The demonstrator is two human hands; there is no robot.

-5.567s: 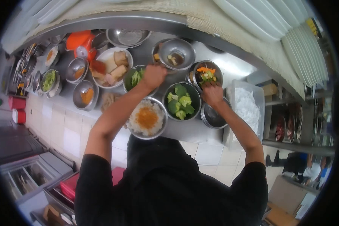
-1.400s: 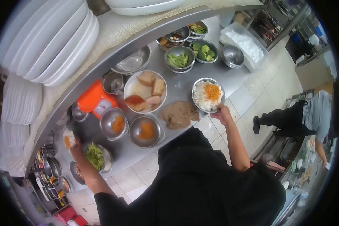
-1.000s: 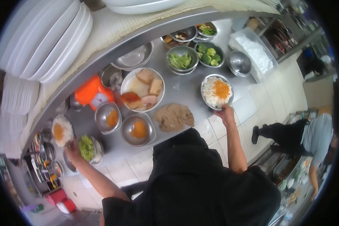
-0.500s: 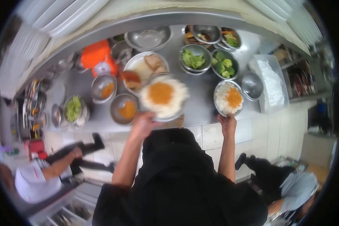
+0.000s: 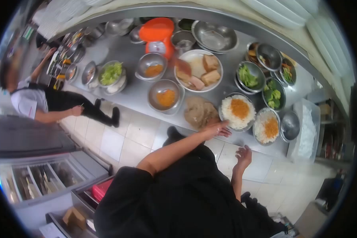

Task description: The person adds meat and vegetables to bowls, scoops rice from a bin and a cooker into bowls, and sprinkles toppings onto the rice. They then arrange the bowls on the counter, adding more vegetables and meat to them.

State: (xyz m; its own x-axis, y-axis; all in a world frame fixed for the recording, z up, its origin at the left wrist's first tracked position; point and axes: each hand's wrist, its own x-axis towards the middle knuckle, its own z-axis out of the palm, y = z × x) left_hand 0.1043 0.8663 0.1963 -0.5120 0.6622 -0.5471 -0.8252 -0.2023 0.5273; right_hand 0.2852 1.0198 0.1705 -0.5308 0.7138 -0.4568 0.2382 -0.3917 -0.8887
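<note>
My left hand [image 5: 217, 129] is open, its fingers stretched out at the lower rim of a metal bowl of white rice [image 5: 226, 112] topped with orange crumbs. My right hand [image 5: 243, 155] is open in front of the counter's edge, fingers apart and slightly bent, holding nothing. Just beyond it, a second metal bowl of rice [image 5: 260, 129] with the same orange topping stands on the counter, close beside the first. Left of the rice bowls lies a brownish crumpled mass [image 5: 200, 113], partly behind my left hand.
On the steel counter [image 5: 139, 97] stand two bowls of orange crumbs [image 5: 165, 98], a white dish of pale blocks [image 5: 210, 78], an orange scale [image 5: 158, 47] and bowls of greens [image 5: 248, 76]. A white tub [image 5: 306, 129] is at right. A person [image 5: 47, 103] stands at left.
The larger rice bowl has moved right and been set beside the smaller one. Both hands have let go of their bowls. The view has turned toward the left, revealing the brownish mass.
</note>
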